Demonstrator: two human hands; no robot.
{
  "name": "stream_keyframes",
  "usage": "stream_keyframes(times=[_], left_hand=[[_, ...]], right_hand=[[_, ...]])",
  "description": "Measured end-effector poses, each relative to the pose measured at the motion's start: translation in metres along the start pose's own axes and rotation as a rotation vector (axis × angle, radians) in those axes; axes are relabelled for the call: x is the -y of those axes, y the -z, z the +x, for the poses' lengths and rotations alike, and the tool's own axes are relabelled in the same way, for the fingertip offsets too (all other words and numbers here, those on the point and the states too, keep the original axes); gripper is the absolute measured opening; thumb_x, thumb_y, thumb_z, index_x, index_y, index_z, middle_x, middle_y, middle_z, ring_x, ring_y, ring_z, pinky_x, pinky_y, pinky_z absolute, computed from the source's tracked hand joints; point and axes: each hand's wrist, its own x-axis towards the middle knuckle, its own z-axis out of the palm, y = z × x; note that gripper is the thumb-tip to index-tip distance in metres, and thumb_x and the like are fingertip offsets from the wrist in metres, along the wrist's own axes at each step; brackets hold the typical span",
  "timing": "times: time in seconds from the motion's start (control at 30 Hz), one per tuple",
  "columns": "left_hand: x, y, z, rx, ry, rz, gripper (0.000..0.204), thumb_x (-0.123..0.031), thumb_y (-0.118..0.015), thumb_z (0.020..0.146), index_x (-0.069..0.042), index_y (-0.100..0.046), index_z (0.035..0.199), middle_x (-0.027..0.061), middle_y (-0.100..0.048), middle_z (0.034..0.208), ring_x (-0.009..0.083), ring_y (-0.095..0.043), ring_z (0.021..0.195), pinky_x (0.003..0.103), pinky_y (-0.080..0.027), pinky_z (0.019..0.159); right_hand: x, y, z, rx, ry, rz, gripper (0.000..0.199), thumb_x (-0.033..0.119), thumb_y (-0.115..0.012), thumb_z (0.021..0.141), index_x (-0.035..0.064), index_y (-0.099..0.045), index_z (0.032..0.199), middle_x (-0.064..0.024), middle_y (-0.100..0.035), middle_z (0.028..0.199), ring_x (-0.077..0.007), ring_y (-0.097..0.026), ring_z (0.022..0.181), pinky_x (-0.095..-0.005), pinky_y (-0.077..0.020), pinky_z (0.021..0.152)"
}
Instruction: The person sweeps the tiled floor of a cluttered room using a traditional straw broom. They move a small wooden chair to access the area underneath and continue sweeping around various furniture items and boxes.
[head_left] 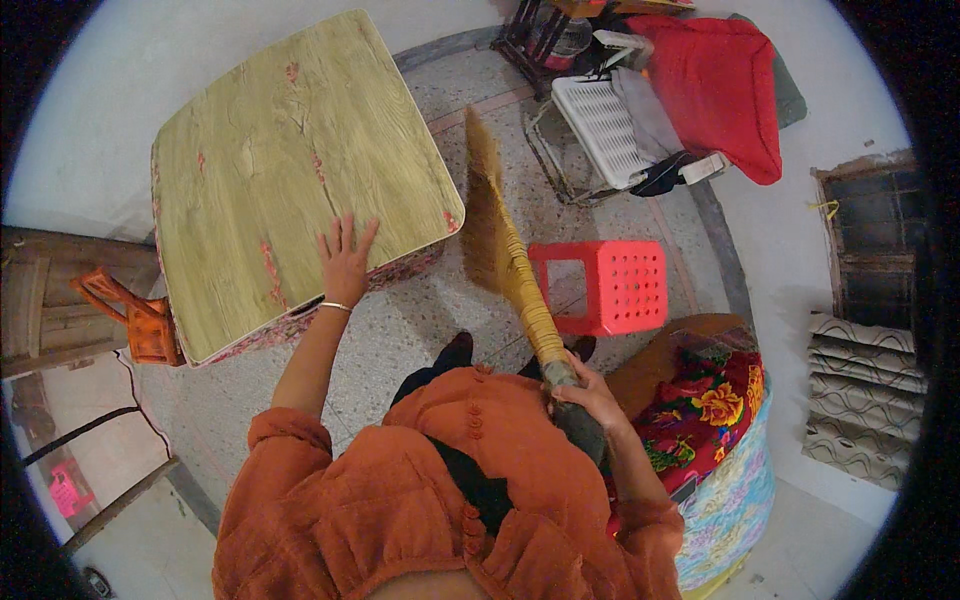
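The right hand, right of the frame's centre, is clamped on a long straw broom with a yellow-bound neck and a dark grey-green grip. Its fingers wrap the grip just below the yellow binding, so the broom's neck and head extend beyond the fingers toward the upper centre, while the butt end of the grip comes out beneath the hand, against the orange-red buttoned garment in the lower middle. The flat fan of tan bristles is well apart from the gripping fingers, over the grey speckled floor and just beside the right corner of a square table with a greenish wood-grain top and red floral marks, which fills the upper left. The left hand, left of centre, has its fingers spread apart and appears laid palm down at the table's near edge, well away from the broom; a thin pale bangle circles its wrist. A bright red plastic stool with a holed seat stands right of the broom's neck. Below it, a dark red floral cloth lies right of the right forearm. A white slatted chair is at upper right, touching a large red cushion.
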Motion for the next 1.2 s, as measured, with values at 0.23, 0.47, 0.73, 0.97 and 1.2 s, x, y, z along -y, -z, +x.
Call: stream_keyframes(times=[0.23, 0.47, 0.73, 0.97, 1.2], left_hand=[[-0.001, -0.001, 0.002, 0.041, 0.009, -0.028, 0.075, 0.001, -0.05, 0.07, -0.029, -0.026, 0.134, 0.0116, -0.021, 0.14, 0.0323, -0.019, 0.129, 0.053, -0.015, 0.101], [0.001, -0.007, 0.001, 0.022, 0.022, 0.012, 0.074, 0.003, -0.049, 0.07, -0.029, -0.028, 0.133, 0.0106, -0.02, 0.14, 0.0325, -0.018, 0.129, 0.053, -0.015, 0.101], [0.001, 0.01, 0.01, 0.209, 0.046, -0.04, 0.083, 0.003, -0.055, 0.064, -0.031, -0.025, 0.134, 0.0088, -0.013, 0.142, 0.0315, -0.013, 0.131, 0.053, -0.015, 0.101], [-0.005, 0.031, 0.023, 0.41, 0.118, -0.052, 0.096, -0.006, -0.069, 0.058, -0.032, -0.017, 0.135, 0.0103, -0.007, 0.143, 0.0322, -0.008, 0.132, 0.054, -0.012, 0.102], [-0.004, 0.024, 0.025, 0.386, 0.137, -0.132, 0.104, -0.023, -0.079, 0.052, -0.031, -0.017, 0.135, 0.0114, -0.003, 0.143, 0.0348, -0.004, 0.132, 0.057, -0.012, 0.1]], right_hand=[[-0.038, 0.048, 0.048, -0.205, 0.092, -0.366, 0.084, 0.015, -0.074, 0.062, -0.001, -0.029, 0.131, -0.0072, -0.053, 0.108, -0.0161, -0.05, 0.094, -0.0262, -0.0395, 0.083], [-0.025, 0.08, 0.146, -0.29, 0.135, -0.517, 0.085, 0.023, -0.075, 0.056, -0.0022, -0.034, 0.127, -0.0133, -0.057, 0.103, -0.0227, -0.054, 0.092, -0.0309, -0.043, 0.08], [-0.008, 0.093, 0.252, -0.494, -0.007, -0.921, 0.066, 0.023, -0.071, 0.056, 0.004, -0.046, 0.114, -0.0095, -0.058, 0.086, -0.0193, -0.056, 0.079, -0.0309, -0.0456, 0.068], [0.044, 0.061, 0.226, -0.065, -0.058, -0.653, 0.065, 0.021, -0.071, 0.058, 0.0058, -0.048, 0.116, -0.0068, -0.06, 0.09, -0.0178, -0.057, 0.084, -0.0298, -0.0452, 0.069], [0.079, 0.104, 0.249, -0.069, 0.144, -0.375, 0.042, 0.011, -0.068, 0.064, 0.0067, -0.052, 0.103, -0.0038, -0.059, 0.081, -0.0143, -0.056, 0.069, -0.0276, -0.045, 0.062]])
